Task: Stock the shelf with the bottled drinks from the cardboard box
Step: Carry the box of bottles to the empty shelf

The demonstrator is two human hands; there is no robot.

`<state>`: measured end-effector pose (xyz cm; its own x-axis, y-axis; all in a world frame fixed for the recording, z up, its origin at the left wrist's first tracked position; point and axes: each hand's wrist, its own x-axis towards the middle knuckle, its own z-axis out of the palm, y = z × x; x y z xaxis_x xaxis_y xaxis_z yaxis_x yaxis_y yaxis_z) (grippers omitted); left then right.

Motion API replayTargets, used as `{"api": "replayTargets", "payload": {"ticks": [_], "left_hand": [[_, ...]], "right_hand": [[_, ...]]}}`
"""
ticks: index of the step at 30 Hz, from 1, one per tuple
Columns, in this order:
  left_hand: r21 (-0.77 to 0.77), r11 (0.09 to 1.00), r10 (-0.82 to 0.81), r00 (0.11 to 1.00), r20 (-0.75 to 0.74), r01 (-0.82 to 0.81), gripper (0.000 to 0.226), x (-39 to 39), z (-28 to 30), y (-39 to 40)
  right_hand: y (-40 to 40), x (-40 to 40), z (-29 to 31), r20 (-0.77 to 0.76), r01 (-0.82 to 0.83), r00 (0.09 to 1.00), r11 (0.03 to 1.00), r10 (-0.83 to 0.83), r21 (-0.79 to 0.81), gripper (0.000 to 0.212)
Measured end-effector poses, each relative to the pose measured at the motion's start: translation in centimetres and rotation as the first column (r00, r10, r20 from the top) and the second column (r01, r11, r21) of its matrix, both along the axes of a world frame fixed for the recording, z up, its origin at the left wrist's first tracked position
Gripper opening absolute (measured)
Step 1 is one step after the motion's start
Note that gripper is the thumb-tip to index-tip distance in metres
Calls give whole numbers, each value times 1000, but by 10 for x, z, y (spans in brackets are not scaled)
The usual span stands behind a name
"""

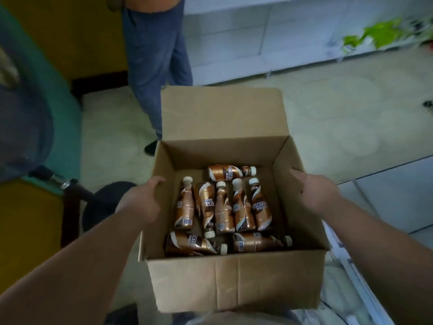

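Across the top of the view, from twelve to two o'clock, white shelving (pixel 269 31) is being seen along the tiled floor (pixel 339 118), with a blurred green item (pixel 375 35) lying on it near two o'clock. At nine o'clock a teal and yellow wall or counter (pixel 46 66) is filling the left edge, though the blur is making it hard to say which. Toward eleven o'clock the blue trouser legs of a second person (pixel 154 59) are standing just behind the box.

At the centre, the open cardboard box (pixel 234 282) is being held up between both hands, its far flap (pixel 222 111) standing upright toward twelve o'clock. The left hand (pixel 143 200) is being pressed against the outer wall at nine o'clock of the box, thumb near the rim and fingers apparently curled around the side, so it is closed on the cardboard. The right hand (pixel 316 191) is being laid against the wall at three o'clock, its fingertips hooked over the rim, likewise gripping the box.

Inside, on the bottom, the bottled drinks (pixel 220 207) are lying on their sides: brown coffee bottles with white caps. Five are being kept in a row at the middle, one of them cap toward six o'clock, the others cap toward twelve. One is lying crosswise at twelve o'clock of the row, and two are lying crosswise at six o'clock, against the near wall.
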<state>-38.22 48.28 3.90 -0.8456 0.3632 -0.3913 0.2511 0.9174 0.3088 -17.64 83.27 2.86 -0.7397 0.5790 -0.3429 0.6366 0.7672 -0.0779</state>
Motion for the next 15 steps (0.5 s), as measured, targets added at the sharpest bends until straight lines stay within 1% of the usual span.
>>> {"api": "replayTargets", "payload": {"ticks": [4,7,12,15], "left_hand": [[18,997,-73,996,-56,74,66,-42,4,79],[10,989,-146,985,-88,147,65,-76,10,132],[5,974,-227,972,-63,228,72,-150,18,220],[14,955,-296,953,-68,297,72,-197,17,284]], "right_hand": [[67,-17,8,-5,48,999,998,-48,-31,75],[113,-36,16,-53,80,995,996,-82,-31,70],[177,-79,17,-87,148,984,987,-153,-63,62],[220,-110,13,-62,210,975,977,-212,-41,66]]}}
